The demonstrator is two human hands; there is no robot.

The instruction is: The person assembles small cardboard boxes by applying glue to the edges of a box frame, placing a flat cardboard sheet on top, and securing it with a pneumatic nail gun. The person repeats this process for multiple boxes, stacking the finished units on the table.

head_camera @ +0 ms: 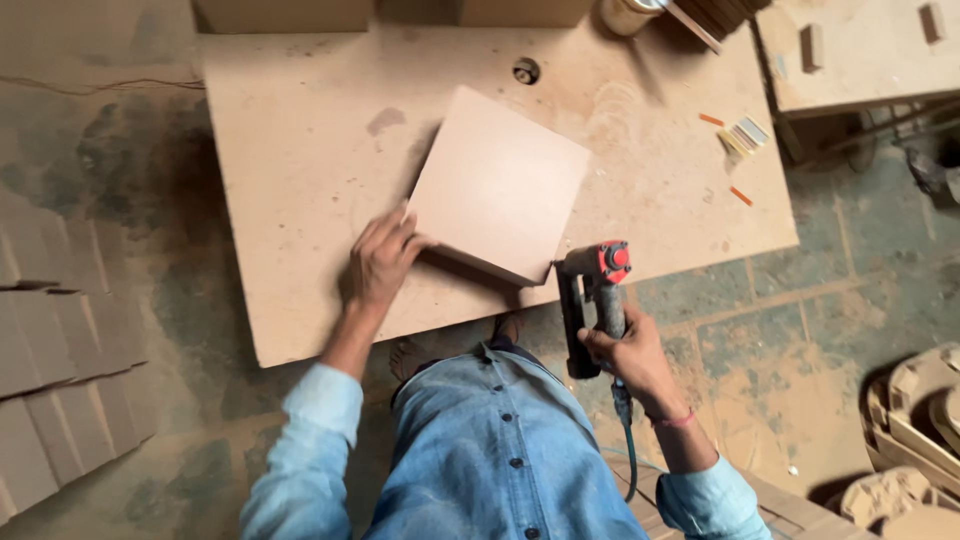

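A: Biggest first?
B: Worktable [300, 150], a big sheet of brown board, dusty, with a small round hole [526, 71] near its far edge. Concrete floor [800, 330] under it, stained.
A: Next?
B: Stacks of cut board pieces [60, 340] at far left on the floor. Curved wooden parts [915, 440] at bottom right. Second bench [860, 50] at top right with small blocks on it.
A: The work piece?
B: Square board panel [497, 185], pale brown, sitting turned like a diamond on the worktable, near the front edge. Its near corner looks raised off the top, with a shadow under it.
A: Hands?
B: Left hand [380, 262] is on the panel's left corner, fingers spread a bit and pressing down on panel and table. Right hand [625, 358] is wrapped tight around the grip of a nail gun [592, 300], black body with a red cap, nose just beside the panel's near corner. Can't tell if it touches. Hose [628, 440] hangs from the handle.
A: Small stuff?
B: Strip of staples [745, 135] on the table at right, orange bits [740, 195] near it.
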